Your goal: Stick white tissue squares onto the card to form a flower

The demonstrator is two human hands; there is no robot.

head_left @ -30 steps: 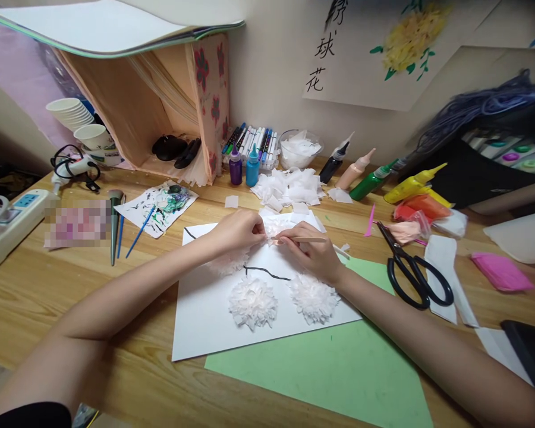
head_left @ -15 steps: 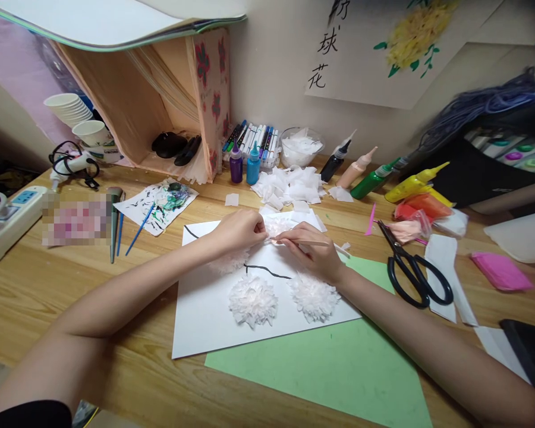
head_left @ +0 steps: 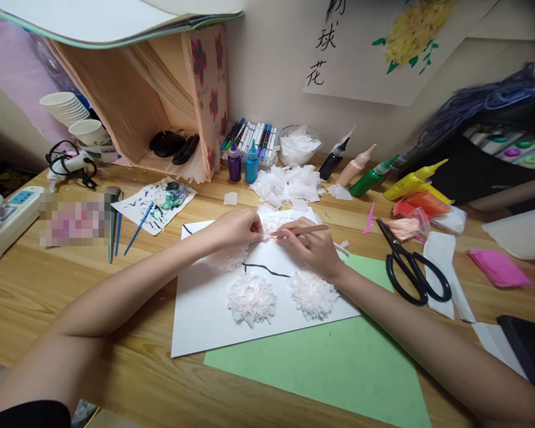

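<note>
Tissue flowers fill the white sheet (head_left: 205,321) near the table's front edge: 2 finished blooms (head_left: 252,298) sit along its near side, a 3rd (head_left: 226,258) lies under the left wrist, and a 4th (head_left: 274,226) at the far edge is half built. Loose tissue squares (head_left: 289,184) remain toward the table's back edge, so more seems left. The left hand (head_left: 234,229) pinches the 4th flower; the right hand (head_left: 314,246) is closed around a thin stick (head_left: 310,229). Against 1 second earlier, the stick's free end has tilted up.
</note>
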